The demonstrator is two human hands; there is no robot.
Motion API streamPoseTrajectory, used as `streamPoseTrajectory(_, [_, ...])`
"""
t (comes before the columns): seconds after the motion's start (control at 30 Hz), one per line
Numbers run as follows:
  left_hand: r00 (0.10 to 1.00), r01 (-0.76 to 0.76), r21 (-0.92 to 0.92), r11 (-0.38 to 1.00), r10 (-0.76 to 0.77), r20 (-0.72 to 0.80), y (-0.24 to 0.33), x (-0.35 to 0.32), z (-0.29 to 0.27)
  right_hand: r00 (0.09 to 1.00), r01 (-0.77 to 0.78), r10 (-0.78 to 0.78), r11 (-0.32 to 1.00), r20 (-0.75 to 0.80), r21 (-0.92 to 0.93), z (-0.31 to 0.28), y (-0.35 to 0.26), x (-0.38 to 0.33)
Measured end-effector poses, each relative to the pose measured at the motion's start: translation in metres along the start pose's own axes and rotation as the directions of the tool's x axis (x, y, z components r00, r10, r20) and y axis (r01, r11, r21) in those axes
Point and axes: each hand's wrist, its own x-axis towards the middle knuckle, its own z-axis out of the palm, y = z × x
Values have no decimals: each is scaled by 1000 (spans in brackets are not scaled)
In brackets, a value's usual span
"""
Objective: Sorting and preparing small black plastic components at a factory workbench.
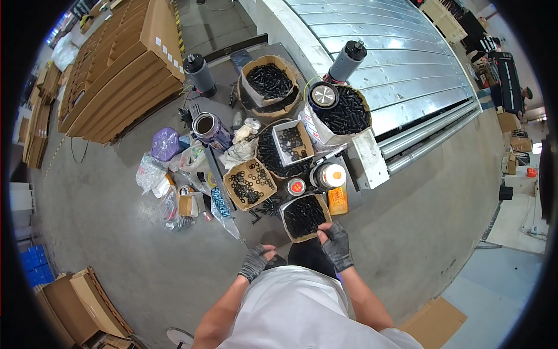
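My left hand point(256, 263), in a grey fingerless glove, is held low in front of my body with its fingers curled together. Whatever it may hold is too small to tell. My right hand point(336, 246), gloved the same way, is at the near right corner of an open cardboard box point(297, 239) full of black bolts point(304, 216). Its thumb and fingers are pinched, and I cannot make out anything between them. Left of that box, loose black bolts point(268, 207) lie beside a cardboard box of black rings point(250, 185).
Beyond stand a white box of small parts point(292, 143), a bag of black bolts point(345, 110), a round carton of bolts point(268, 81), two grey cylindrical tools point(200, 75) and a jar point(331, 175). Plastic bags point(152, 172) lie left. A metal roller platform point(395, 64) is at right.
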Motion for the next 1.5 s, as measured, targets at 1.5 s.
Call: streamPoseTrajectory(1.5, [854,-365,778,510,517,62,67,47,-80,980,197,-199,978,-20,-72,49,-28,-11])
